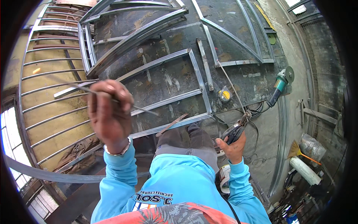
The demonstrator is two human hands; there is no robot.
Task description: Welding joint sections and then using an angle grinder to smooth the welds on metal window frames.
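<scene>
My left hand (110, 115) is raised over the metal frames, its fingers closed around a thin grey rod (147, 111) that sticks out on both sides. The rod's far-left end is blurred. Lower right, my right hand (234, 147) grips the dark handle of a welding electrode holder (234, 131). A long thin welding rod (232, 85) is clamped in its jaws and slants up and away, its tip by the corner of a steel frame (244, 62). Just left of that rod sits a tape measure (224, 95) with a yellow centre.
An angle grinder (279, 86) rests at the dark table's right edge, with black cable (255, 109) coiled nearby. Steel frames (164, 98) lie across the table. A barred metal panel (56, 107) stands at left. A broom (294, 150) and a white roll (305, 170) are at right.
</scene>
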